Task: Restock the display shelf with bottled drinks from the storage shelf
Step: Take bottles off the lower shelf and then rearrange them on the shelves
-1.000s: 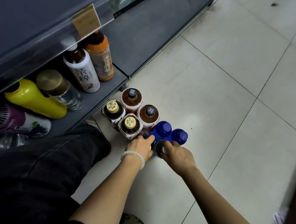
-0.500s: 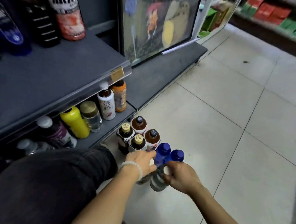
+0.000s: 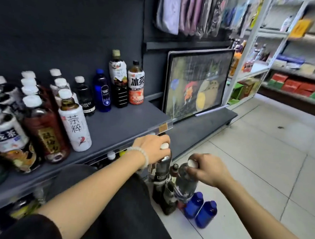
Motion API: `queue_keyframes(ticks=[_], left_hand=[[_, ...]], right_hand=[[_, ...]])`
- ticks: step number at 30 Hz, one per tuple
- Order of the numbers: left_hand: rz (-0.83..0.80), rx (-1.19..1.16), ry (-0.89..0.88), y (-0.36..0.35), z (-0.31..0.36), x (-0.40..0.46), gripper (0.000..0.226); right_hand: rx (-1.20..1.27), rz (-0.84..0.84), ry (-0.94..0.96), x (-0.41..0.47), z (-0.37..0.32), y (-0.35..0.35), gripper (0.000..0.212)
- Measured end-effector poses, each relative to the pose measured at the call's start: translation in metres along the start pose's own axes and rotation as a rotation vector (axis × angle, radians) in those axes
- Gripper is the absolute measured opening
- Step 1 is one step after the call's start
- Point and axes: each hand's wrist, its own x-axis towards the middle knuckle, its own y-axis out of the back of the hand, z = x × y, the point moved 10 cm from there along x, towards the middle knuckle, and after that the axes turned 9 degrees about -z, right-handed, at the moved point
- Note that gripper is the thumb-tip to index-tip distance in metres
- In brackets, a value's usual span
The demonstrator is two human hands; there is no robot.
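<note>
Left of frame: dark matte display shelf (image 3: 127, 125) carrying upright plastic tea bottles (image 3: 74, 122). Centre: left hand (image 3: 152, 146) curled round the white cap of a clear dark-labelled bottle (image 3: 162, 171). Right hand (image 3: 209, 169) pinches a second clear bottle (image 3: 185, 183) by its cap. Two glossy blue bottles (image 3: 201, 209) stand on floor tile, lower centre.

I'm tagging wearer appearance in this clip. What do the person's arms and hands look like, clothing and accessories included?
Both forearms are bare. The left hand has a bracelet of pale, whitish beads at the wrist, and a dark sleeve covers the upper left arm. The right hand shows no jewellery, watch or glove, and no sleeve is in view.
</note>
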Motion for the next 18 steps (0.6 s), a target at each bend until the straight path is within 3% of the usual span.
queue_keyframes(ticks=[8,18], left_hand=[[0.084,0.029,0.121,0.109,-0.061,-0.016,0.009],[0.072,0.106,0.224,0.206,-0.123,-0.009,0.009]], right_hand=[[0.010,0.125,0.100,0.061,-0.062,0.080,0.027],[0.019,0.114,0.220,0.153,-0.146,0.132,0.023]])
